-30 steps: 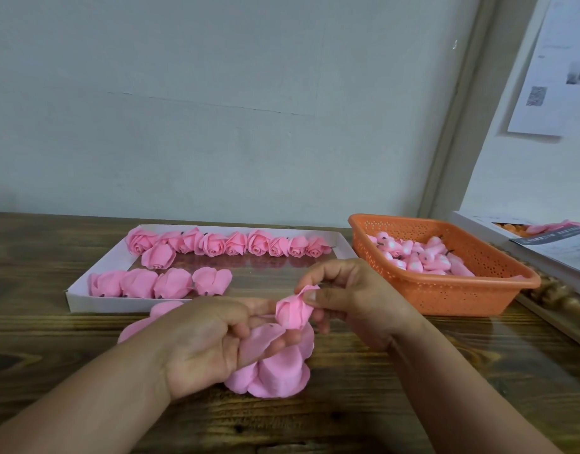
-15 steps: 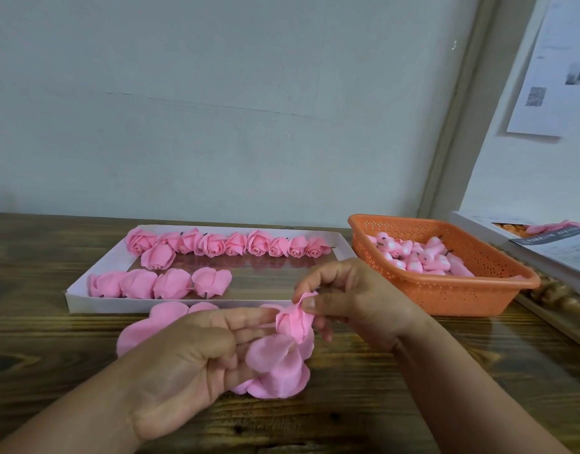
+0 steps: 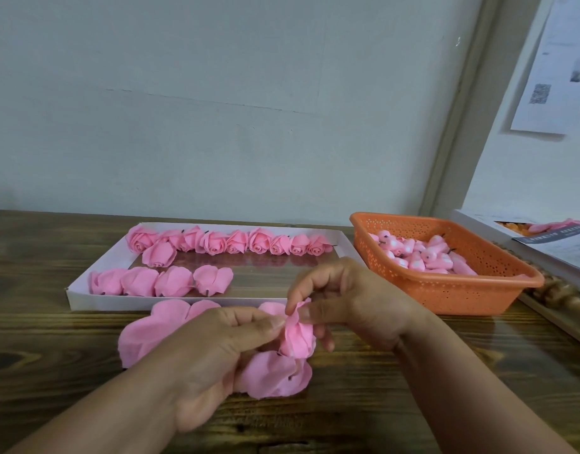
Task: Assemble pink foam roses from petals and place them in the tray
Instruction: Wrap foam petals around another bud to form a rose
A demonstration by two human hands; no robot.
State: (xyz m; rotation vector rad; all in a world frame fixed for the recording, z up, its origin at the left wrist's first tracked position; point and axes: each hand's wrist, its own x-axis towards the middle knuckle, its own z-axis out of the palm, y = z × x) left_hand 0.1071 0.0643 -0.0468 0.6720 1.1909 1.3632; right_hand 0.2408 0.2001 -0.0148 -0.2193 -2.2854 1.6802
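Nearest, two bare forearms reach in over a dark, strongly grained wooden surface (image 3: pixel 364 404). The left hand (image 3: pixel 213 352) lies with its palm turned up and its fingers curled, thumb and forefinger pinching the side of a small rolled bud (image 3: pixel 297 335) of soft, matte pink foam. The right hand (image 3: pixel 351 303) comes from the other side, its thumb and fingertips pinching the bud's thin, crumpled top edge. Under the bud, against the left palm, sits a loose cluster of rounded petals (image 3: pixel 275 375), smooth and slightly cupped. Just behind the left hand more flat, lobed petal sheets (image 3: pixel 151 332) lie on the wood, touching the front wall of a shallow white cardboard tray (image 3: pixel 95 298) with a glossy brownish floor. In the tray four roses lie on their sides in a front row (image 3: pixel 161 281), showing overlapping outer petals and dark stem stubs; a back row (image 3: pixel 229 240) of tightly spiralled roses runs along the far wall, with one more rose just in front of its left end. To the right of the tray stands an orange perforated plastic basket (image 3: pixel 446 293) holding pale pink buds with dark stubs. Behind everything rises a plain grey-white wall (image 3: pixel 216 109).
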